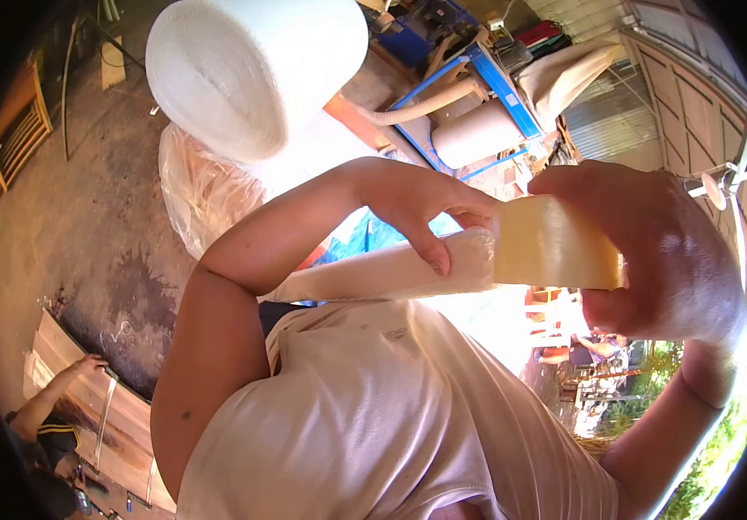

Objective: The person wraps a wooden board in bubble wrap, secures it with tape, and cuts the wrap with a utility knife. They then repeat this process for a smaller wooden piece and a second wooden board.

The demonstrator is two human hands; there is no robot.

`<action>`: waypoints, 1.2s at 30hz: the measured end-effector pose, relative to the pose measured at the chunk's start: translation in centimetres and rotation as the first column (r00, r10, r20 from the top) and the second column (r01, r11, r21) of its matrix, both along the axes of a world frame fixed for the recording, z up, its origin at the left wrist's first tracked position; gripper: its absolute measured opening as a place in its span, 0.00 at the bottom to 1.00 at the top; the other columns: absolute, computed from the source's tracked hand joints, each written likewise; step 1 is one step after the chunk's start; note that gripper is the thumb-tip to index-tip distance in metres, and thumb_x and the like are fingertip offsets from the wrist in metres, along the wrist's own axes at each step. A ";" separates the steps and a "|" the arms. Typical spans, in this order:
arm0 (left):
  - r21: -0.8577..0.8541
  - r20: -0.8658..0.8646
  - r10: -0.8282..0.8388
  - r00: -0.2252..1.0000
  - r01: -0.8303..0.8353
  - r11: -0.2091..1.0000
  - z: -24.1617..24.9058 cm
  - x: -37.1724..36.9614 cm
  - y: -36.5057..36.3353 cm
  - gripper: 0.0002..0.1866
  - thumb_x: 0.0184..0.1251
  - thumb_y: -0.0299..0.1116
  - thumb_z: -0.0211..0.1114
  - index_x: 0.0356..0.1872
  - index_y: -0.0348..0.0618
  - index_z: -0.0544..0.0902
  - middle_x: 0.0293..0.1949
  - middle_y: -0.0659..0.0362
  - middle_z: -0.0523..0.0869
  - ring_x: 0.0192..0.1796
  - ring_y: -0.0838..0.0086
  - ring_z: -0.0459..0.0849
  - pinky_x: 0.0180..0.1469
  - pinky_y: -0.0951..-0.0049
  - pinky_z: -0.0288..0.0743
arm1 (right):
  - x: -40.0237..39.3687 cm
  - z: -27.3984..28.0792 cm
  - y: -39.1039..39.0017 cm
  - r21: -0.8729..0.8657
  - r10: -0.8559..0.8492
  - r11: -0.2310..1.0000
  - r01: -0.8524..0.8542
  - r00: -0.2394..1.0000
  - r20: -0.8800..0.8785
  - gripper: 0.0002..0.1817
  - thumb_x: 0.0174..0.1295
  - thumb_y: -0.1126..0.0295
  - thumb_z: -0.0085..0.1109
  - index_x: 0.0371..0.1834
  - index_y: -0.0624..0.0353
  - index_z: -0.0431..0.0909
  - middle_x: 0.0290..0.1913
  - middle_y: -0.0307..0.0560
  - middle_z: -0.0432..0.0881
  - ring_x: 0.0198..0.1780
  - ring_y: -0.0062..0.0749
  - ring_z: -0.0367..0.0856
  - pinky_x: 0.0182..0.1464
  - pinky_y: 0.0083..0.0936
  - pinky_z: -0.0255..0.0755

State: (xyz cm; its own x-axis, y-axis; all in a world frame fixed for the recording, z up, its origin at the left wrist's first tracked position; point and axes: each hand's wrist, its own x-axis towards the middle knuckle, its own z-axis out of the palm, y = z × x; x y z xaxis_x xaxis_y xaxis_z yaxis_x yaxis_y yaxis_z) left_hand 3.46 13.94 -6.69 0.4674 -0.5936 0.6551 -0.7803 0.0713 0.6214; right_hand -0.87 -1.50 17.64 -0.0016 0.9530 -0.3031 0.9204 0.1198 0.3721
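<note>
My left hand [417, 208] curls around the end of a long, pale wrapped piece [382, 269]. The thumb presses on its near face and the fingers reach over the far edge. My right hand [668, 251] grips a wide roll of yellowish packing tape [555, 243] between thumb and fingers. The tape meets the end of the wrapped piece, close to the left fingertips. The piece lies across in front of my chest. What is inside the wrapping is hidden.
A big white roll of wrapping material [217, 78] stands ahead, with crumpled clear plastic [200, 191] below it. A blue-framed machine [503, 87] is behind. Another person's hand [89, 364] rests on wooden boards [122, 425] at lower left. A wooden slatted item [18, 130] stands far left.
</note>
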 end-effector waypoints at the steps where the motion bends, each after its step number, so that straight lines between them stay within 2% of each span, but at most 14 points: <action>1: 0.007 0.001 -0.003 1.000 0.003 1.000 -0.1 0.2 0.2 0.49 0.52 0.39 0.78 0.74 0.43 0.59 0.64 0.53 0.76 0.68 0.66 0.72 0.72 0.65 0.60 | 0.3 0.7 -0.3 0.007 -0.003 1.000 0.003 1.000 0.001 0.35 0.33 0.70 0.64 0.54 0.65 0.75 0.48 0.57 0.82 0.47 0.55 0.82 0.50 0.40 0.77; 5: 0.027 -0.065 0.006 0.998 -0.004 1.000 -0.2 0.5 0.5 0.56 0.51 0.40 0.79 0.78 0.49 0.50 0.68 0.53 0.73 0.69 0.66 0.71 0.71 0.65 0.61 | 1.7 2.6 -1.4 0.009 -0.062 0.998 0.061 0.996 0.069 0.36 0.33 0.69 0.64 0.55 0.63 0.76 0.50 0.55 0.82 0.50 0.53 0.82 0.53 0.41 0.75; 7: -0.032 -0.081 -0.055 0.995 0.052 0.998 -0.1 0.7 0.8 0.56 0.50 0.39 0.80 0.78 0.49 0.51 0.68 0.54 0.72 0.69 0.67 0.71 0.71 0.65 0.61 | 2.5 2.7 -1.5 -0.107 -0.278 0.956 0.274 0.960 -0.031 0.35 0.33 0.69 0.65 0.55 0.60 0.76 0.53 0.54 0.81 0.53 0.50 0.80 0.56 0.40 0.74; 9: 0.004 -0.068 -0.047 0.997 0.048 0.999 0.1 0.5 1.2 0.56 0.51 0.37 0.80 0.78 0.47 0.51 0.69 0.53 0.72 0.70 0.69 0.69 0.72 0.65 0.60 | 3.9 2.8 -3.7 0.006 -0.174 0.985 0.174 0.982 0.078 0.36 0.35 0.72 0.63 0.57 0.58 0.75 0.55 0.53 0.79 0.57 0.48 0.78 0.58 0.39 0.72; 11: -0.095 -0.090 -0.153 0.984 0.145 0.985 0.1 0.4 1.5 0.54 0.51 0.32 0.80 0.76 0.38 0.52 0.67 0.51 0.74 0.70 0.65 0.70 0.69 0.63 0.64 | 5.1 3.2 -5.1 0.092 0.024 0.995 -0.050 0.965 0.262 0.37 0.36 0.75 0.63 0.60 0.56 0.74 0.55 0.51 0.79 0.57 0.46 0.78 0.59 0.39 0.71; 13: -0.054 -0.117 -0.120 0.986 0.114 0.992 0.1 -0.1 2.0 0.54 0.50 0.30 0.80 0.75 0.35 0.53 0.66 0.49 0.74 0.70 0.64 0.70 0.68 0.63 0.65 | 6.3 2.7 -6.2 0.162 0.050 0.983 -0.084 0.977 0.205 0.39 0.33 0.77 0.64 0.60 0.54 0.74 0.51 0.49 0.80 0.53 0.46 0.79 0.56 0.40 0.72; 15: -0.086 -0.166 -0.119 0.979 0.105 0.991 0.1 -0.4 2.3 0.53 0.50 0.29 0.80 0.74 0.33 0.53 0.66 0.48 0.74 0.69 0.65 0.71 0.67 0.65 0.65 | 7.1 1.9 -5.9 0.170 -0.089 0.982 0.082 0.995 0.033 0.39 0.31 0.77 0.68 0.58 0.55 0.76 0.45 0.47 0.79 0.48 0.46 0.79 0.52 0.41 0.74; 16: -0.084 -0.182 -0.119 0.976 0.105 0.991 0.4 -0.7 2.3 0.53 0.50 0.28 0.80 0.74 0.31 0.54 0.66 0.47 0.75 0.69 0.66 0.71 0.67 0.66 0.65 | 7.6 1.5 -5.9 0.204 -0.072 0.976 0.070 0.997 0.001 0.37 0.32 0.76 0.69 0.56 0.53 0.78 0.39 0.46 0.77 0.43 0.46 0.79 0.47 0.40 0.75; 20: -0.027 -0.237 -0.063 0.969 0.059 0.998 0.3 -1.5 3.2 0.52 0.51 0.28 0.79 0.73 0.29 0.54 0.66 0.45 0.74 0.68 0.66 0.72 0.67 0.66 0.63 | 11.8 -0.7 -7.0 0.316 0.099 0.946 -0.073 0.993 -0.067 0.32 0.37 0.76 0.70 0.53 0.47 0.82 0.36 0.44 0.76 0.40 0.40 0.80 0.41 0.36 0.77; 25: -0.008 -0.401 -0.051 0.914 0.052 0.999 0.5 -2.5 4.2 0.50 0.55 0.30 0.77 0.74 0.30 0.52 0.65 0.46 0.76 0.72 0.64 0.67 0.72 0.64 0.56 | 16.5 -2.5 -9.0 0.438 0.137 0.896 -0.068 0.983 -0.126 0.29 0.41 0.78 0.68 0.51 0.41 0.85 0.36 0.45 0.76 0.40 0.41 0.80 0.39 0.35 0.76; 27: 0.078 -0.279 0.074 0.957 -0.055 0.995 1.1 -2.7 4.2 0.49 0.52 0.28 0.78 0.73 0.33 0.58 0.65 0.51 0.77 0.67 0.67 0.73 0.67 0.66 0.65 | 17.9 -3.2 -9.8 0.481 0.183 0.875 -0.062 0.961 -0.209 0.30 0.41 0.79 0.68 0.50 0.38 0.86 0.36 0.46 0.76 0.41 0.42 0.79 0.39 0.36 0.75; 29: 0.112 -0.270 0.097 0.958 -0.069 0.991 1.5 -3.2 3.8 0.48 0.52 0.27 0.77 0.73 0.31 0.58 0.65 0.51 0.77 0.67 0.65 0.73 0.67 0.66 0.65 | 18.9 -4.0 -10.0 0.480 0.145 0.877 0.007 0.949 -0.280 0.31 0.40 0.80 0.68 0.50 0.35 0.87 0.37 0.47 0.76 0.42 0.43 0.78 0.40 0.37 0.74; 31: 0.057 -0.541 0.176 0.822 -0.174 0.983 1.5 -4.3 3.4 0.47 0.52 0.25 0.76 0.72 0.31 0.59 0.64 0.49 0.78 0.68 0.64 0.72 0.68 0.65 0.64 | 20.9 -5.6 -10.0 0.481 0.244 0.874 -0.069 0.918 -0.312 0.30 0.44 0.79 0.67 0.53 0.35 0.85 0.38 0.46 0.75 0.44 0.42 0.77 0.44 0.36 0.74; 36: 0.111 -0.298 0.146 0.943 -0.118 0.987 1.2 -3.4 3.8 0.51 0.54 0.23 0.74 0.76 0.38 0.50 0.65 0.48 0.76 0.76 0.58 0.61 0.73 0.59 0.55 | 23.2 -7.9 -9.6 0.451 0.264 0.892 -0.033 0.848 -0.459 0.32 0.43 0.81 0.65 0.54 0.35 0.84 0.39 0.45 0.75 0.47 0.44 0.75 0.47 0.37 0.72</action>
